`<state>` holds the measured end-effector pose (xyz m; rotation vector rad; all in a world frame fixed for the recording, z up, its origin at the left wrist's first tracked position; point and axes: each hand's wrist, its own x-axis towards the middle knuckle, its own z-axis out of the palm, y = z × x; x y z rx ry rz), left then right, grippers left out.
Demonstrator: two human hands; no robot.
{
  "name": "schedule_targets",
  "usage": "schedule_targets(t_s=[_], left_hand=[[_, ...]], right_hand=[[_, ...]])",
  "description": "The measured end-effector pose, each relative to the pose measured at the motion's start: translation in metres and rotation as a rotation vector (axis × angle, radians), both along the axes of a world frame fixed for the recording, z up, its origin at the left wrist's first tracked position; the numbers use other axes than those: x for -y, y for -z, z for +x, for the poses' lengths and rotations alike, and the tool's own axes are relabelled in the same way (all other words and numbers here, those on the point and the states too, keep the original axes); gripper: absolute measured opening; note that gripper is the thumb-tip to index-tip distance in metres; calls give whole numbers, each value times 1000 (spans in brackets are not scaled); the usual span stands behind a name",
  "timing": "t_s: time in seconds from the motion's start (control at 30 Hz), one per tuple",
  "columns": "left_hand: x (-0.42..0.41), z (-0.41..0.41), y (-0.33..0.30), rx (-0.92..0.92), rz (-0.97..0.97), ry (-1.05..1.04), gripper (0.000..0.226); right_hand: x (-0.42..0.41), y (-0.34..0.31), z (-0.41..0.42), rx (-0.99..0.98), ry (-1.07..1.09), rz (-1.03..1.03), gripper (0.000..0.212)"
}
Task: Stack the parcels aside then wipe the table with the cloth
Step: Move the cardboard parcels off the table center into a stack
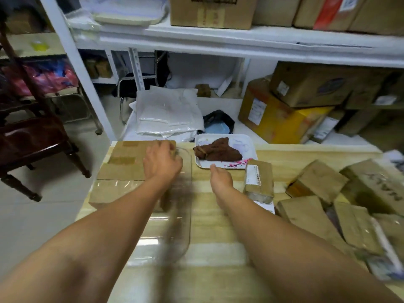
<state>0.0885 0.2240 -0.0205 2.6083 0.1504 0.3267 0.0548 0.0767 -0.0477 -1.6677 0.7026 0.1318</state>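
Partly blurred left hand (162,162), parcels (122,169)

Place: a stockroom or parcel-packing room, cluttered and utilitarian.
Shelving: white metal shelf (240,38) on slotted uprights, running across the back, loaded with taped cardboard cartons (212,12).
Lower storage: more labelled cartons (306,84), one yellow box (282,121), piled under the shelf at the right.
Packing supplies: a heap of clear and white plastic bags (170,112) behind the counter.
Work surface: pale wood-grain counter (218,226) carrying many tape-wrapped brown parcels (317,182), some with shipping labels.
Floor: plain light tiles (43,206).
Furniture: dark wooden chair (32,138) at the left, beside a rack holding bagged goods (43,77).
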Motion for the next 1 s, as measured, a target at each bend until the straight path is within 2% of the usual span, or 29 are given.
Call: schedule_targets(t_s=[0.13,0.27,0.37,0.5,0.6,0.77,0.87,1.0], left_hand=[[69,-6,-6,15,-21,171,22],[136,-18,-12,32,18,302,27],[175,-29,-13,-1,12,367,23],[222,-57,-14,-105,73,455,22],[246,-78,-9,-298,86,479,23],[270,-104,4,-517,67,548,13],[276,-112,9,-609,59,467,23],[285,-118,15,-714,-141,340,26]], right_hand=[[47,-7,-10,31,37,-4,31],[100,-18,-27,55,86,-1,29],[138,-33,-48,94,145,3,28],[194,-47,-86,106,222,-126,26],[233,-52,-112,15,275,-214,26],[263,-35,-135,-175,130,-291,34],[265,-25,-142,-230,15,-377,40],[263,-17,-147,-267,-90,-398,38]])
